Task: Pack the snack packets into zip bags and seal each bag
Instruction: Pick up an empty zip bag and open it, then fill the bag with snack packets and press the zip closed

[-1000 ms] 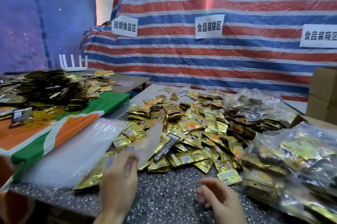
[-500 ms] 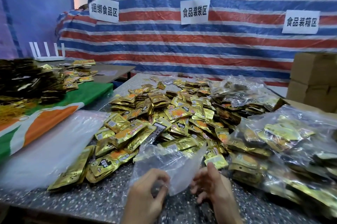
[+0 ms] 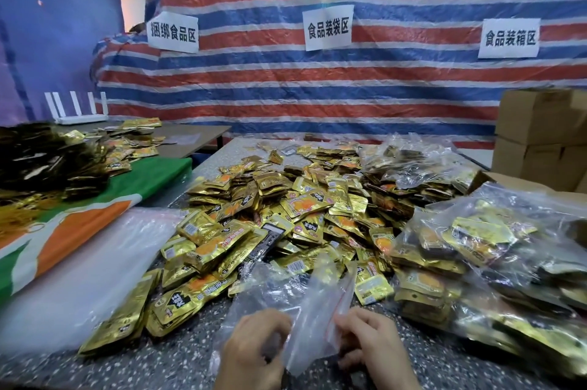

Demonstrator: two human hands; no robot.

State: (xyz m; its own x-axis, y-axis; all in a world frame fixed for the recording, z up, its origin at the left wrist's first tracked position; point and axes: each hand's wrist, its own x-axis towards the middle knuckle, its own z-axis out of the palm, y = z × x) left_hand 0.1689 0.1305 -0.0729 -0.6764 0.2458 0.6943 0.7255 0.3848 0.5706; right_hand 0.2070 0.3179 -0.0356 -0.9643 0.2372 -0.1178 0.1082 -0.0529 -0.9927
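Observation:
An empty clear zip bag (image 3: 305, 310) with a red seal strip is held up just above the speckled table (image 3: 178, 358), near its front edge. My left hand (image 3: 254, 348) pinches the bag's left side and my right hand (image 3: 371, 345) pinches its right side by the red strip. Behind the bag lies a big heap of gold snack packets (image 3: 279, 218), spread over the middle of the table. The bag holds no packet.
Filled clear bags of packets (image 3: 495, 259) pile up on the right. A stack of flat empty bags (image 3: 79, 278) lies at left beside a green and orange cloth (image 3: 104, 208). Cardboard boxes (image 3: 540, 135) stand at back right. A striped tarp with paper signs hangs behind.
My left hand brought the empty bag from the left stack to the front middle. My right hand rose from the table and took hold of the bag's right side.

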